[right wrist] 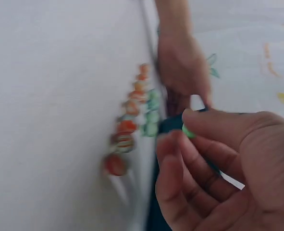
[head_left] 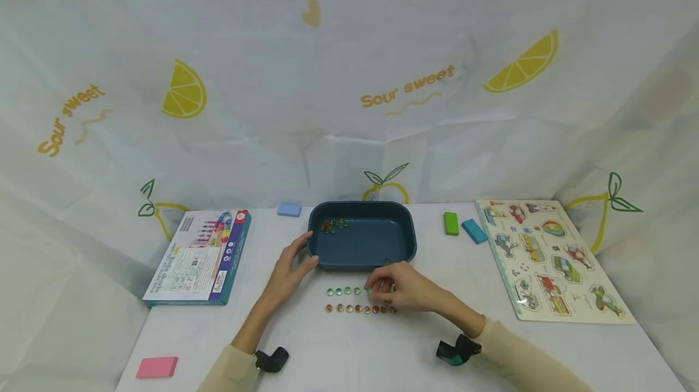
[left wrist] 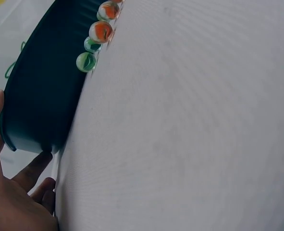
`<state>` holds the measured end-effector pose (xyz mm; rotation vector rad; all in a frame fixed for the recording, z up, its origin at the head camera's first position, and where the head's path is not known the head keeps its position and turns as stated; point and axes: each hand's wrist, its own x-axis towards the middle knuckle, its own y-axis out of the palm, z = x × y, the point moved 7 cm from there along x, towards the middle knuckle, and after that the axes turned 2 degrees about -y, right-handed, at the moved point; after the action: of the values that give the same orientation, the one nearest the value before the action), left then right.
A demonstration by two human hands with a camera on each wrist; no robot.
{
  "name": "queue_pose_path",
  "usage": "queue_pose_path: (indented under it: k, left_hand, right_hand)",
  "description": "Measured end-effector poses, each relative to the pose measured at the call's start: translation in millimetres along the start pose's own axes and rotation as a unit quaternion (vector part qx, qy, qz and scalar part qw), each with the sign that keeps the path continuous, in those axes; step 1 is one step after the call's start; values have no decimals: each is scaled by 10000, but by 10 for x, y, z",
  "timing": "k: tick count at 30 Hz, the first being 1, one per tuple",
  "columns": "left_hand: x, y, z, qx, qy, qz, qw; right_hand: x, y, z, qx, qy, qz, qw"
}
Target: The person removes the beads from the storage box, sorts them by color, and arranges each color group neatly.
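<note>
A dark blue tray [head_left: 360,205] holds a cluster of orange and green marbles [head_left: 333,226] at its back left. My left hand [head_left: 286,272] rests against the tray's near left corner, its fingers spread and fairly straight. Just in front of the tray, my right hand [head_left: 406,287] pinches a green marble [right wrist: 188,131] between thumb and index finger. This hand hovers over the right end of two marble rows on the cloth. Green marbles [head_left: 347,290] form the row closer to the tray; orange marbles [head_left: 357,308] line up nearer to me, partly hidden by the hand at their right end.
Left of the tray lies a boxed set [head_left: 191,258], with a light blue block [head_left: 289,209] behind. A pink block [head_left: 157,367] sits at the front left. To the right are a green block [head_left: 451,223], a blue block [head_left: 474,231] and a picture puzzle board [head_left: 524,258].
</note>
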<state>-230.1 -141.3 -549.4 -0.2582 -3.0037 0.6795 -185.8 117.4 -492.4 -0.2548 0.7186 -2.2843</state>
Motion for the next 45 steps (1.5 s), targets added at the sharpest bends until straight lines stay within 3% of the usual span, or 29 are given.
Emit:
queue_pose_path:
  k: [6,9,17,24,29,33,38,45]
  left_hand:
    - [2,-6,-3,43,27,-64,10000]
    - [-1,-8,-9,11,23,-65,10000]
    - [-11,-14,-11,3,-4,-27,10000]
    - [-5,-15,-9,13,9,-41,10000]
    - [-1,-9,-6,-33,-14,-32,10000]
    - [-10,-18,-3,-42,-19,-14,10000]
    - [-10,-34,-4,-64,28,-21,10000]
    - [12,-16,-3,-64,116,20,9999]
  right_hand:
    - [64,145,-127,-867,-22,-275,9958]
    - [84,190,-136,-1034,-48,-302,9942]
    - [65,161,-103,-749,199,-132,9969]
    - [127,-241,79,-268,-11,124,9996]
    - [351,-648,6,145,-149,578,9981]
    - [598,-832,-157,160,-73,1265,9918]
    - [876,-864,-351,-362,300,2202,9743]
    - [1014,-783,-494,-895,1066,3003,9436]
